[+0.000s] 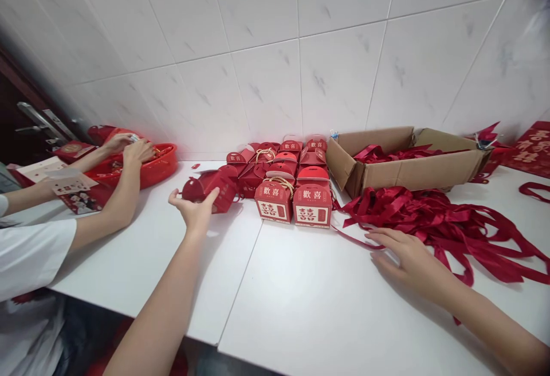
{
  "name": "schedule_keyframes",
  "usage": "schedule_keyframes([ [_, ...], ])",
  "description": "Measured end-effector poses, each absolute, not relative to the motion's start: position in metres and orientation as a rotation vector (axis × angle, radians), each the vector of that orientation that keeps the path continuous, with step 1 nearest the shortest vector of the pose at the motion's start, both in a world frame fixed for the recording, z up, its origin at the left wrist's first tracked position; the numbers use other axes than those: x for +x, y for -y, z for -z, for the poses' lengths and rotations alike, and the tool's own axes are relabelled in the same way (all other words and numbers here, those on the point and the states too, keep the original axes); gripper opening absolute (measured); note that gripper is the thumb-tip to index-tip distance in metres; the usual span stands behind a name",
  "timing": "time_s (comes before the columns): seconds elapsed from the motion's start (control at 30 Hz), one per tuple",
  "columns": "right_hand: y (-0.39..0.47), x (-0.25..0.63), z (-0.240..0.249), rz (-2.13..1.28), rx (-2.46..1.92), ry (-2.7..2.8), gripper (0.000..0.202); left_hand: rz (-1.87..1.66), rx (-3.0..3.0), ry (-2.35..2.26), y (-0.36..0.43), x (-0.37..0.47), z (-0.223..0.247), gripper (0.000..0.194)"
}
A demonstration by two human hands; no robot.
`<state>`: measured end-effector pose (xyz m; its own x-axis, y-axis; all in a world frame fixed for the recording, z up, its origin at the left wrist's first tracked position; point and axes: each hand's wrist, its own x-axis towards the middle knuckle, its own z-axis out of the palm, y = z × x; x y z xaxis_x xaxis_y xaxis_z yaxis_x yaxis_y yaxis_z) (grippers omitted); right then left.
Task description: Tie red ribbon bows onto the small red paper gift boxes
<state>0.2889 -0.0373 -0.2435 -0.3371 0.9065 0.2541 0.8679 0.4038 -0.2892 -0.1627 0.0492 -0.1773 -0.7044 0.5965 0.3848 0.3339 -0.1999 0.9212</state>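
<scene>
My left hand (pixel 195 207) grips a red candy box (pixel 223 190) between thumb and fingers, at the left end of the grouped boxes. In the middle stand several more red boxes; the front pair, a left box (pixel 275 204) and a right box (pixel 313 207), carry white labels with Chinese characters. My right hand (pixel 401 255) is open, its fingers stretched out at the near edge of a heap of dark red ribbons (pixel 429 215). One ribbon strand runs by its fingertips; whether they touch it I cannot tell.
Behind the ribbons sits an open cardboard box (pixel 421 172) with more ribbons inside. At the left, another person's hands (pixel 140 152) work over a red plastic basin (pixel 165 172), with a printed box (pixel 81 195) nearby. A tiled wall (pixel 266 49) backs the white table (pixel 301 296).
</scene>
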Motion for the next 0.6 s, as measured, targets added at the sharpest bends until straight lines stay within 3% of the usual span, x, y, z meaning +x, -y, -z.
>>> schedule_keyframes([
  [0.27, 0.035, 0.286, 0.233, -0.282, -1.663, 2.338, 0.034, -2.104, 1.030, -1.118, -0.043, -0.139, 0.159, 0.047],
  [0.5, 0.037, 0.286, 0.235, -0.254, -1.590, 2.312, 0.030, -2.006, 1.134, -0.783, -0.033, -0.135, 0.155, 0.049],
  [0.6, 0.037, 0.285, 0.237, -0.226, -1.556, 2.313, 0.030, -1.986, 1.252, -0.823, -0.025, -0.138, 0.155, 0.060],
])
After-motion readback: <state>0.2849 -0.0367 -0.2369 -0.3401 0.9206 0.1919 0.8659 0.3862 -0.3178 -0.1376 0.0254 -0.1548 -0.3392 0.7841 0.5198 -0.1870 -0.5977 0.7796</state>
